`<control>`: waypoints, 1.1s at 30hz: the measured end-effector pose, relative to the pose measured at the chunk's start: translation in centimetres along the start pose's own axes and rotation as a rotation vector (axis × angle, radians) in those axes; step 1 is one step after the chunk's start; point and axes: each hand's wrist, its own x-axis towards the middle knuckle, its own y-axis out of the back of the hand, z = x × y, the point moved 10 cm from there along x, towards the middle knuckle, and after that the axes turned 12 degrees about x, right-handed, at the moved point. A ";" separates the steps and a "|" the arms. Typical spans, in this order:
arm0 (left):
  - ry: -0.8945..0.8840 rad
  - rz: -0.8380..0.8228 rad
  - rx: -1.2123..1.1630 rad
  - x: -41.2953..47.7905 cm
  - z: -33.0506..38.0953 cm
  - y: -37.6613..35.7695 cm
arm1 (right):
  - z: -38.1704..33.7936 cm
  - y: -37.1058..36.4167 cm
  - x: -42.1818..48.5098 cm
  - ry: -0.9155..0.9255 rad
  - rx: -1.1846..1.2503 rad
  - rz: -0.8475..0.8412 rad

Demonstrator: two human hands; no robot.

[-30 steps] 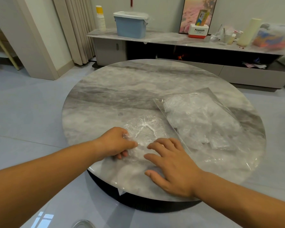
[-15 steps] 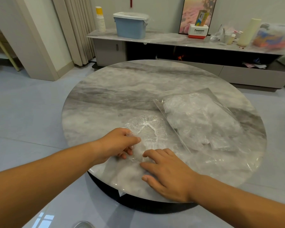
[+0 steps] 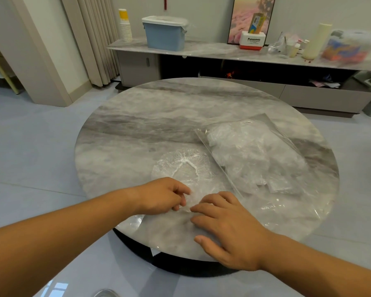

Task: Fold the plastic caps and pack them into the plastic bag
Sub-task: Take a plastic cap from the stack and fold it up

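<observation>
As the left hand (image 3: 162, 196) draws nearer the right hand (image 3: 229, 226) than it was a second ago, the near rim of the cap (image 3: 180, 166) gathers between them, so a first fold looks to be starting. The left hand's fingers are curled and pinch that rim. The right hand lies spread and nearly straight, pressing the film flat, and its fingertips have slid back toward the person.

The cap lies on the table (image 3: 159, 114), its far half spread out. The bag (image 3: 263, 122), already holding a wad of caps (image 3: 244, 153), runs just beside it on the right; whether they overlap I cannot tell. Both hands work close to the table's near edge, so the room to move lies left of the cap and beyond it.
</observation>
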 end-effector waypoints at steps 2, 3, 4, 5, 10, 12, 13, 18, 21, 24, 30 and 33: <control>-0.007 -0.015 0.033 0.0 0.4 0.0 | -0.5 0.7 -0.3 0.013 0.064 0.059; -0.005 -0.027 0.035 0.1 0.5 0.1 | -0.7 0.7 -0.3 0.013 0.096 0.067; 0.000 -0.044 0.028 0.2 0.5 0.0 | -0.8 0.5 -0.3 0.005 0.109 0.059; 0.008 -0.066 0.021 0.4 0.5 -0.1 | -0.7 0.2 -0.3 -0.013 0.100 0.043; 0.032 -0.151 0.033 0.9 0.8 -0.5 | 1.4 -0.6 -0.2 -0.169 0.007 -0.017; 0.002 -0.135 0.020 1.0 1.2 -0.2 | 2.0 -0.9 -0.6 -0.185 0.003 -0.033; -0.022 -0.109 0.020 1.1 1.4 0.1 | 2.2 -1.1 -0.7 -0.184 0.006 -0.036; -0.075 0.243 0.152 2.2 1.8 3.5 | 2.4 -1.6 -1.1 -0.181 0.041 -0.053; -0.042 0.324 0.230 2.7 2.1 4.0 | 2.6 -1.6 -1.3 -0.179 0.056 -0.062; -0.018 0.318 0.328 3.2 2.4 3.3 | 2.6 -1.5 -1.4 -0.167 0.057 -0.068; -0.006 0.371 0.476 3.9 3.2 3.2 | 2.5 -1.4 -1.6 -0.135 0.061 -0.073; 0.002 0.346 0.517 4.1 3.4 2.8 | 2.6 -1.3 -1.7 -0.126 0.061 -0.072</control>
